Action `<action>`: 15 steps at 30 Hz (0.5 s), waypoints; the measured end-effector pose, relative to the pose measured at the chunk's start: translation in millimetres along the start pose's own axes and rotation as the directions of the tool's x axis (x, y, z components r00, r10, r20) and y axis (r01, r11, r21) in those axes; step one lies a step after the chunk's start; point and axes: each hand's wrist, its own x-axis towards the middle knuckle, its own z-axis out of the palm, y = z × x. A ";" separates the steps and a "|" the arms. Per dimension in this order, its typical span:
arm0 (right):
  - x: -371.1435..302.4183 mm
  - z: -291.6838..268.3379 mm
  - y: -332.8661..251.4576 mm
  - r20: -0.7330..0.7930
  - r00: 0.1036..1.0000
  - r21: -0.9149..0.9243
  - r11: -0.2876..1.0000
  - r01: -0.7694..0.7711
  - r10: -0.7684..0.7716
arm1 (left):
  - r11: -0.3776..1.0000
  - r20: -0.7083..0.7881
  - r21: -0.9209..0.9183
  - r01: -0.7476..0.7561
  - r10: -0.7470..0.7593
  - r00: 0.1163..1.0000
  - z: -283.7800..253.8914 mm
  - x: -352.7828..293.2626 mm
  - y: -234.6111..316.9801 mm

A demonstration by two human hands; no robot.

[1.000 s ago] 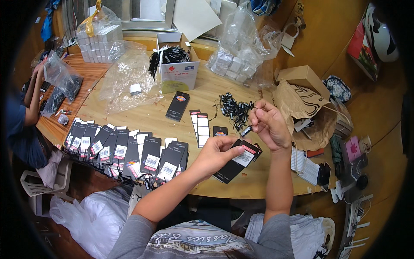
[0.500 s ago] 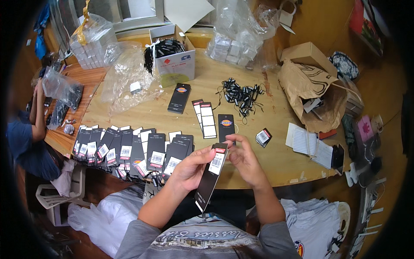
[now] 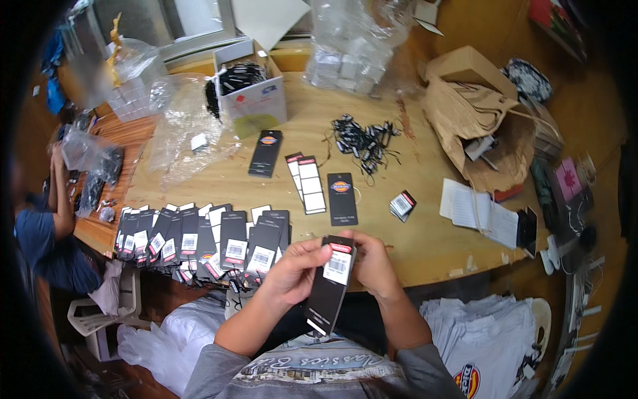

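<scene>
My left hand [image 3: 297, 271] grips a black hang tag [image 3: 325, 297] with a white barcode sticker and a red strip at its top; the thumb presses on its face. Curled at the tag's upper right edge is my right hand [image 3: 375, 267], its fingertips partly hidden behind the tag. Beyond my hands a black tag with a string loop [image 3: 342, 211] lies on the table, beside long white-panelled cards [image 3: 310, 186]. Another black tag [image 3: 265, 154] lies farther back. To the right sits a small stack of barcode stickers [image 3: 403, 203].
Overlapping stickered tags [image 3: 234, 229] line the table's front left edge. Tangled black cords [image 3: 364, 141] lie at the back, near a white box of cords [image 3: 256, 103]. A brown paper bag [image 3: 458, 126] and notebook [image 3: 465, 206] are right. Another person [image 3: 50, 233] sits left.
My right hand has come down from its raised, spread pose to the tag's upper edge. The held tag has shifted slightly right and down in view.
</scene>
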 end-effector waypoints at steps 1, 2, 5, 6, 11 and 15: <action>-4.7 -1.2 3.5 -0.026 0.999 0.048 0.998 -0.036 0.037 | 0.999 0.024 0.035 -0.017 0.016 1.000 -5.5 -0.5 -4.2; -5.3 -3.4 8.8 -0.020 0.999 -0.029 0.999 -0.045 0.044 | 0.996 0.003 0.075 -0.051 0.051 0.999 -14.2 -2.2 -8.2; -11.9 -17.1 14.8 -0.048 0.998 -0.131 0.990 -0.049 0.043 | 1.000 0.029 0.019 -0.017 0.017 0.999 1.1 -1.6 -6.2; -13.8 -17.9 14.7 -0.065 0.998 -0.048 0.999 -0.023 0.020 | 1.000 0.034 0.027 -0.016 0.015 0.999 6.8 -1.6 -3.5; -18.1 9.4 -12.8 -0.176 0.984 0.244 0.969 0.020 0.024 | 0.998 0.081 0.061 -0.002 -0.003 0.997 -9.9 9.6 -19.4; -14.4 0.1 -6.0 -0.168 0.984 0.224 0.974 -0.025 0.064 | 0.999 0.095 0.032 0.026 -0.029 0.995 -11.1 11.8 -24.1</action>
